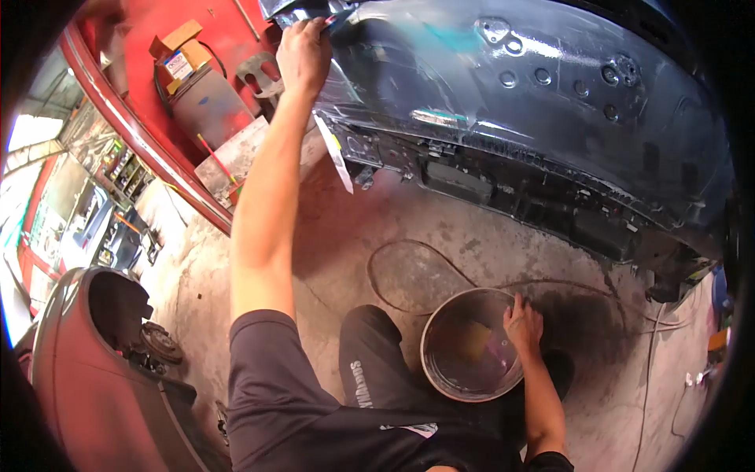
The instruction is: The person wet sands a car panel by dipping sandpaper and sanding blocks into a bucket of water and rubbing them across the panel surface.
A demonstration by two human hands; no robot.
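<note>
While a person in a dark shirt [330, 429] and dark trousers [373, 346] with pale lettering leans over a workshop floor [472, 236], a round bucket [442, 334] stands just in front of the body, toward the right. The right hand [524, 324] lies at the bucket's right rim, its fingers bent and slightly apart; whether they grip the rim cannot be told. Inside the bucket show a yellowish-brown item [472, 341] and a purplish patch, both too dim to name. A thin hose [369, 271] loops across the concrete beyond it. At lower left sits a reddish vehicle body part [79, 370] with a dark wheel arch.

Farther out, the left arm reaches up to the left end of a dark, glossy vehicle panel [550, 118], which spans the upper right, streaked with bright reflections and marked by several round recesses. The left hand [305, 57] is bunched at that end, beside a small bluish item [336, 20]; whether the fingers pinch it cannot be made out. Below hangs a white strip [336, 153] with a touch of yellow.

Against a red wall [224, 20] stand a grey stool [259, 79] and a grey cabinet [206, 102] topped by an open cardboard box [182, 35]. Stocked shelves [123, 169] line the far left.
</note>
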